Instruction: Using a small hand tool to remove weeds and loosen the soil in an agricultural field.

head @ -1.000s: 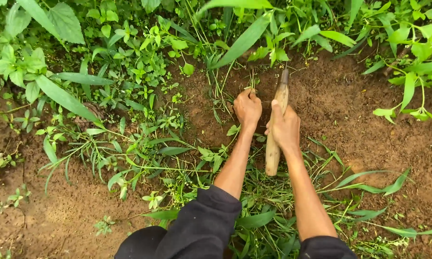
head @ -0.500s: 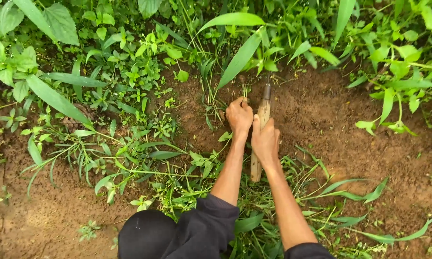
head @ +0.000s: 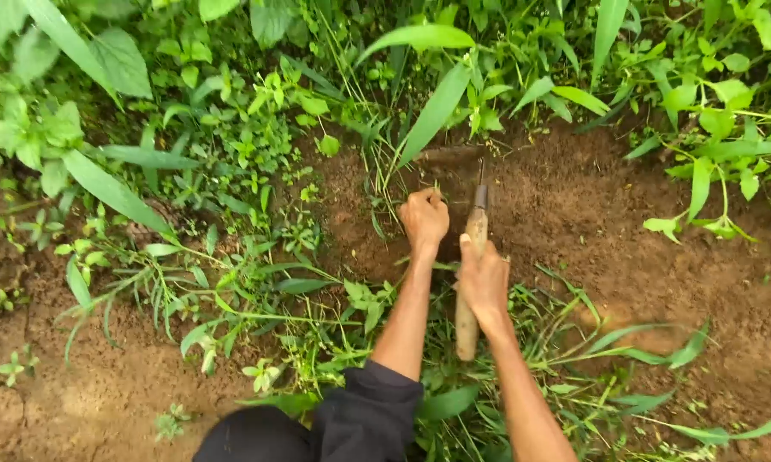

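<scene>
Right hand is closed around the middle of a wooden handle, thumb up along the shaft, with the butt end sticking out toward the near side below the wrist. The metal neck of the tool runs away to the far side and its blade is sunk in the soil, so its shape cannot be told. Left hand is just beside it to the left, curled into a fist at the base of a grass tuft; whether it has stems pinched inside is hidden by the knuckles.

Bare brown earth lies to the right of the tool, and thick weeds stand to the left and far side. Loose cut blades lie on the ground near the forearms.

To do this well, I judge the grip on the handle should stay firm and low, so the blade bites under the roots and does not skim over them. The fist at the tuft would do best to hold the stems close to the ground and pull them taut away from the edge. With the two hands so near each other, the chief risk is the blade slipping toward the left knuckles; keeping the stroke angled to the bare side should guard against that.
</scene>
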